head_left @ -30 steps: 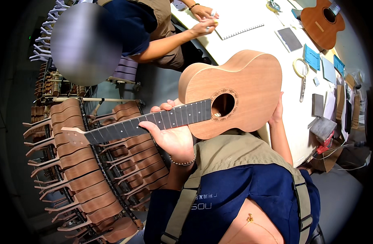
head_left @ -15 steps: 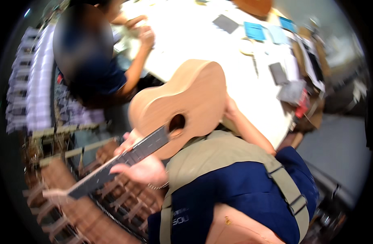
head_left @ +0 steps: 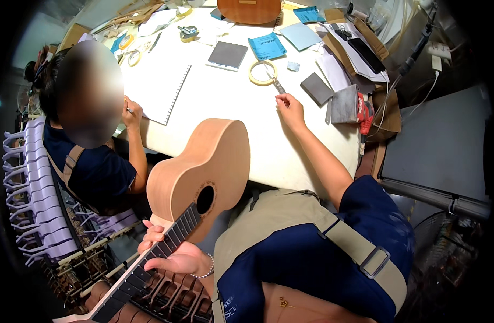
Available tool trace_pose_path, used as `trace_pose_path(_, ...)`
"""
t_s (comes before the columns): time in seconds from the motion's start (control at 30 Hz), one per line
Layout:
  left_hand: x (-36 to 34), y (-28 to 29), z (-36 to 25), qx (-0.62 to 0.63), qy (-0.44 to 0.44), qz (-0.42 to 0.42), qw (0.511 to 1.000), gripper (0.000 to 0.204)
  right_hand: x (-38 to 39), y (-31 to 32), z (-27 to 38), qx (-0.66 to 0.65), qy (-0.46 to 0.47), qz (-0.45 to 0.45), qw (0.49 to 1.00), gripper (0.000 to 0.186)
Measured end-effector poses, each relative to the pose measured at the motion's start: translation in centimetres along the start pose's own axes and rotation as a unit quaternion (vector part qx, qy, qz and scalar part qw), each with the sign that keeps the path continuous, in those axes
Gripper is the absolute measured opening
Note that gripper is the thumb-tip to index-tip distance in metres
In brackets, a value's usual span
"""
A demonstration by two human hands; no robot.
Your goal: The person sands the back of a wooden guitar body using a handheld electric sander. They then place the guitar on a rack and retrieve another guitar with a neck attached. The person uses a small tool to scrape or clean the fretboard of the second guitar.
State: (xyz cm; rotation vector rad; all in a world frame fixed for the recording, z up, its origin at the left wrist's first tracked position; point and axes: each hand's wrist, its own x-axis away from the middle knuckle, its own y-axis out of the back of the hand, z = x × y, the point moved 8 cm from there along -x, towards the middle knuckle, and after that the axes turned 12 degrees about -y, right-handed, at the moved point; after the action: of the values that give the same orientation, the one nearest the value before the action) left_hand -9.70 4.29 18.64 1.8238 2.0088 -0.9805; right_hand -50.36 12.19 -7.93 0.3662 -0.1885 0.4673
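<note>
An unfinished, stringless wooden ukulele (head_left: 223,161) with a round sound hole and dark fretboard slants across my front. My left hand (head_left: 177,257) is closed round its neck, the fingers on the far side and the thumb on the near side. My right hand (head_left: 291,112) reaches out over the white worktable (head_left: 220,99), fingertips pinching the end of a slim craft knife (head_left: 279,86). The knife's blade end lies across a roll of pale masking tape (head_left: 251,72).
A co-worker (head_left: 91,167) sits at the left, holding a pen, beside a spiral notebook (head_left: 171,91). Sanding pads (head_left: 227,55), blue sandpaper (head_left: 267,46) and a red-and-grey sander (head_left: 346,106) lie on the table. Purple racks (head_left: 45,188) stand left, another wooden instrument (head_left: 249,11) at the back.
My right hand has left the ukulele's body and moved out over the table to the craft knife. The ukulele has swung left and lower in view, still held by my left hand.
</note>
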Motion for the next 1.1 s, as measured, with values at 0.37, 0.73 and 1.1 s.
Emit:
trace_pose_path(0.37,-0.6,-0.2,0.9,-0.068,-0.009,0.034,0.997,0.041,-2.6,-2.4,2.2,0.038,0.038,0.003,0.999,0.017)
trace_pose_path(0.73,-0.8,-1.3,1.4,-0.143,-0.047,0.025,0.988,0.034,-4.7,3.2,4.1,0.207,0.203,-0.199,0.936,0.011)
trace_pose_path(1.1,-1.1,-1.5,1.6,-0.094,-0.04,0.005,0.995,0.032,-12.6,4.8,5.2,0.304,0.15,-0.09,0.936,0.028)
